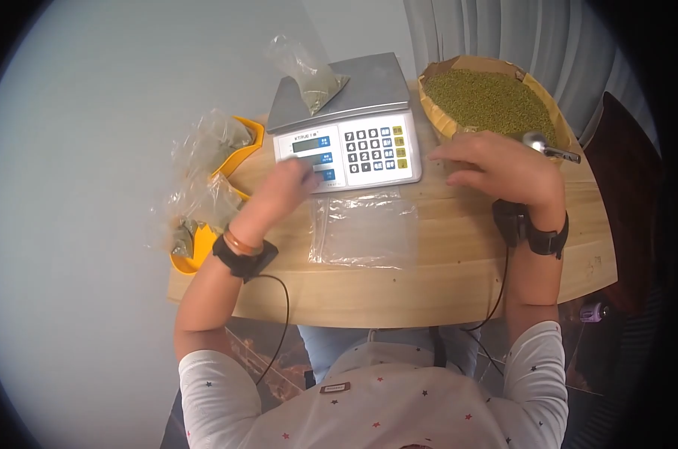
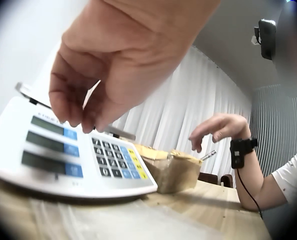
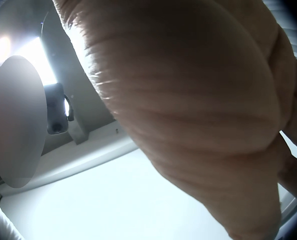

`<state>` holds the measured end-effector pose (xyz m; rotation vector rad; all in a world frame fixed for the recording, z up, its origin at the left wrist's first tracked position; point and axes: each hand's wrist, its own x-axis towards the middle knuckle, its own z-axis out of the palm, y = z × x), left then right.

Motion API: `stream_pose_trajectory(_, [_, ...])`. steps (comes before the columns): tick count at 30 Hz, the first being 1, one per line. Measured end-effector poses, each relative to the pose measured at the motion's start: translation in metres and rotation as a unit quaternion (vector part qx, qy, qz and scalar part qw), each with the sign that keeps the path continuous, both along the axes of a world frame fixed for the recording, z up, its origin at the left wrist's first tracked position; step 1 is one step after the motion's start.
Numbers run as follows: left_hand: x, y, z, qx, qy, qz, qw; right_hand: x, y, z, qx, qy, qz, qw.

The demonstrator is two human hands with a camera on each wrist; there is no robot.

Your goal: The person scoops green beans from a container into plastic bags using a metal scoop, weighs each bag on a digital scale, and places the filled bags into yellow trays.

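Head view has the flat plastic bag (image 1: 365,232) bodyward and right of the left hand (image 1: 281,194), the nearer one. Its fingers curl loosely, empty; the right hand's (image 1: 507,168) hang relaxed, apart.

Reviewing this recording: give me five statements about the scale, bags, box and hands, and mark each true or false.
1. A filled clear bag rests on the scale. True.
2. The right hand grips a metal scoop. False: its fingers hang loose, holding nothing.
3. The left hand is over the scale's display side. True.
4. The box of green grains stands left of the scale. False: it stands on the right.
5. A flat clear bag lies on the table. True.
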<state>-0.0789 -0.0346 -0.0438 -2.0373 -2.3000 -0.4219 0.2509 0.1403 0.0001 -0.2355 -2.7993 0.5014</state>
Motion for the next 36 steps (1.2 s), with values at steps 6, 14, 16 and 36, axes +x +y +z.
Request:
stream_pose_trajectory(6, [0.029, -0.038, -0.030, -0.198, -0.002, 0.136, 0.971, -0.003, -0.008, 0.009, -0.018, -0.063, -0.028, 0.997])
stream_pose_trajectory(14, [0.038, -0.048, -0.055, -0.171, -0.042, 0.108, 0.978, -0.003, -0.003, -0.003, 0.002, -0.019, 0.009, 1.000])
stream_pose_trajectory(16, [0.036, -0.049, -0.057, -0.164, -0.060, 0.101, 0.979, -0.004, -0.006, -0.004, 0.010, -0.028, 0.003, 1.000])
stream_pose_trajectory(36, [0.111, -0.015, 0.026, 0.158, -0.072, -0.160, 0.972, -0.045, -0.038, -0.001, -0.023, 0.081, 0.075, 0.994])
